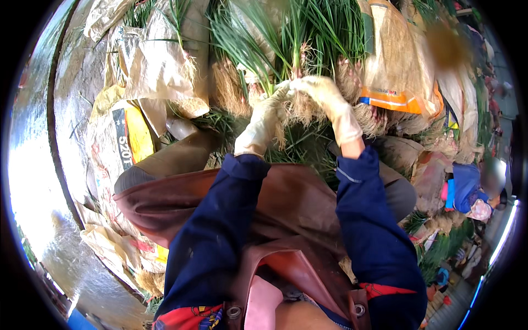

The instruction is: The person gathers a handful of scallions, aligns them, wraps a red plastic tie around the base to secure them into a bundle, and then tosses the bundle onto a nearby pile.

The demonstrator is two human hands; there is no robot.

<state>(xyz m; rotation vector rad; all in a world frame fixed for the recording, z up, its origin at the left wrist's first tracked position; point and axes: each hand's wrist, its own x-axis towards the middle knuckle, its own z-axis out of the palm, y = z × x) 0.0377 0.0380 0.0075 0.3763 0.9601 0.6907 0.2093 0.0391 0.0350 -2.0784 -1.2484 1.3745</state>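
Note:
Both my hands wear pale gloves and meet in front of a row of spring onions with long green leaves and hairy roots. My left hand (267,116) is closed round the base of some spring onions (242,47), whose leaves fan up and away from it. My right hand (328,99) is closed too, its fingers pinched at the reddish stems of a spring onion bunch (297,63) right beside my left fingertips. Pale roots (302,107) hang below and between the hands. What lies inside the fingers is partly hidden.
More rooted bunches (228,88) stand behind my hands. Woven sacks lie at the left (159,66) and right (399,60). Loose green leaves (308,143) cover the ground before my brown apron (286,192). A person in blue (466,184) is at the far right.

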